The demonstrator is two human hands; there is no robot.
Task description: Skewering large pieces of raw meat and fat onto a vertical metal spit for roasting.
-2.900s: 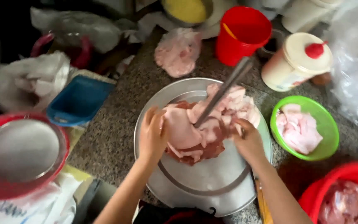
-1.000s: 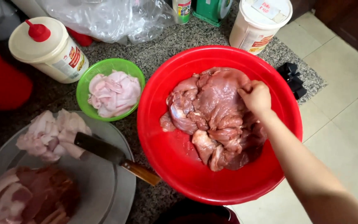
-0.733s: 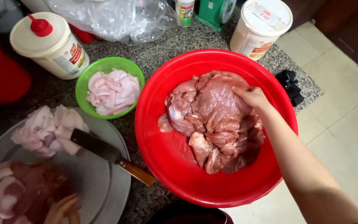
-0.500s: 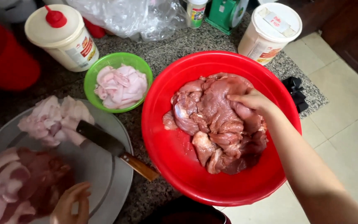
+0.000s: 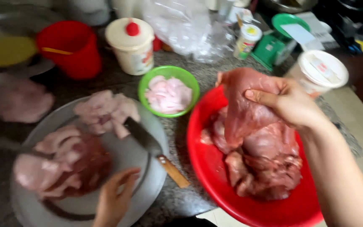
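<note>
My right hand (image 5: 288, 103) grips a large slab of raw red meat (image 5: 242, 107) and holds it up above the red basin (image 5: 202, 164), where more raw meat (image 5: 265, 168) lies. My left hand (image 5: 114, 199) rests with spread fingers on the near rim of the round metal tray (image 5: 148, 185), beside a pile of cut meat (image 5: 68, 164). A knife (image 5: 148, 141) with a wooden handle lies across the tray's right edge, blade on the tray.
A green bowl (image 5: 148, 84) of pale meat slices stands behind the tray. Behind it are a red cup (image 5: 70, 48), a white lidded jar (image 5: 131, 44), clear plastic bags (image 5: 181, 25), a green scale (image 5: 280, 40) and a white tub (image 5: 322, 71). Stone counter; floor at right.
My right hand has lifted a slab of meat out of the red basin. My left hand has come onto the tray's near rim. The view has swung left.
</note>
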